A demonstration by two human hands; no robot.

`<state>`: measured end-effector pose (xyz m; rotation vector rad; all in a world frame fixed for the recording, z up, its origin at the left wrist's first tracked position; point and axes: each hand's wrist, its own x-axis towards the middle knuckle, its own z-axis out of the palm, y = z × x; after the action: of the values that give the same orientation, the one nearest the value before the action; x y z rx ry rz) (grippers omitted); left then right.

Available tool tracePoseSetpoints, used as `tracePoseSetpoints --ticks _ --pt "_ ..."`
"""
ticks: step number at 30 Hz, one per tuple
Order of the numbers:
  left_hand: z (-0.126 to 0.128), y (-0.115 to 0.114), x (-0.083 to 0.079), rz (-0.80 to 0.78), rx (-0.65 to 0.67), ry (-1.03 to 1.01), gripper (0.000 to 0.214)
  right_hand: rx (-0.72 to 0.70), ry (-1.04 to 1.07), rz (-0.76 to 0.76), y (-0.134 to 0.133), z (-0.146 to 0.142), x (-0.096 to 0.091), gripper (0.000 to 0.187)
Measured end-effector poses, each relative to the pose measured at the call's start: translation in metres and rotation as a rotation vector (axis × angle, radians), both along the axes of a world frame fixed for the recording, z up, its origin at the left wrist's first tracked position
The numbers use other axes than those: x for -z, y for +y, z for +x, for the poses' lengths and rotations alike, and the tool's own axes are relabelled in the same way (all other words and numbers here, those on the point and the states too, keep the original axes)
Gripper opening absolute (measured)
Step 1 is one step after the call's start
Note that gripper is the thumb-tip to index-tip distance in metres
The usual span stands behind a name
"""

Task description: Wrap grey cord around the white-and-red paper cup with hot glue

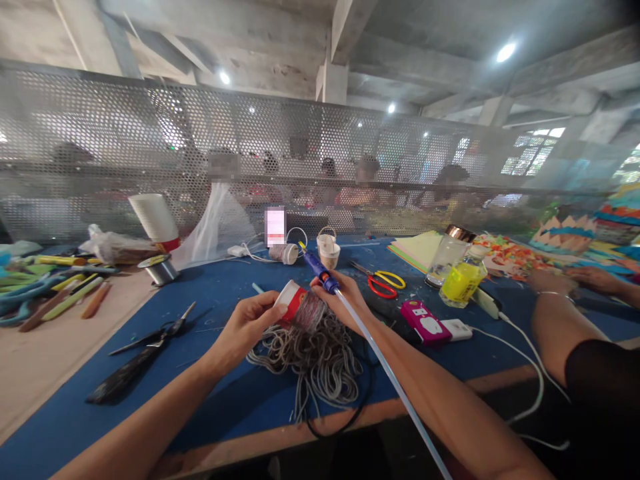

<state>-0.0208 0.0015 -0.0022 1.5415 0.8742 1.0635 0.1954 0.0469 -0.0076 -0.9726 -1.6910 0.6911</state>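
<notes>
While the left hand [257, 317] pinches a paper cup [296, 305] mid-frame, the right hand [345, 300] clasps a glue gun [319, 270]; grey cords [320, 367] crowd the worktop [215, 280] edge below; scissors [371, 275] lie apart, right of centre.

Blue tabletop [70, 420]: I see it across the middle of my feed, with a wooden edge [230, 448] along the bottom.
Gray cord [330, 373]: heaped loosely, lower centre.
Dark-handled tool [157, 340]: lower left, tip pointing up and right.
Red-and-yellow scissors [371, 275]: right of centre.
Magenta power strip [417, 325]: just below them, from my view.
Small basket [329, 253]: standing upright at centre.
Glass jar [441, 261], yellow bottle [461, 283]: right, side by side.
</notes>
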Motion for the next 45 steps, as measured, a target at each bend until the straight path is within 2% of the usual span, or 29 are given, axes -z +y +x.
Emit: tracePoseSetpoints --ticks 23,32,35,39,45 --pt "0.003 -0.001 -0.003 0.004 -0.042 -0.014 0.024 -0.047 0.055 -0.019 0.001 0.000 -0.001 0.019" --pt "0.004 0.002 -0.006 -0.019 -0.065 -0.110 0.022 0.073 0.148 0.087 -0.001 -0.003 -0.003 0.024" --pt "0.003 0.005 -0.005 0.010 -0.093 -0.139 0.021 0.093 0.141 0.038 -0.003 -0.003 -0.004 0.031" --pt "0.002 0.006 -0.006 0.010 -0.148 -0.174 0.023 0.036 0.115 -0.069 -0.007 -0.004 -0.006 0.037" --pt "0.003 0.007 -0.007 0.016 -0.203 -0.246 0.022 -0.037 0.181 -0.100 -0.010 -0.006 -0.002 0.038"
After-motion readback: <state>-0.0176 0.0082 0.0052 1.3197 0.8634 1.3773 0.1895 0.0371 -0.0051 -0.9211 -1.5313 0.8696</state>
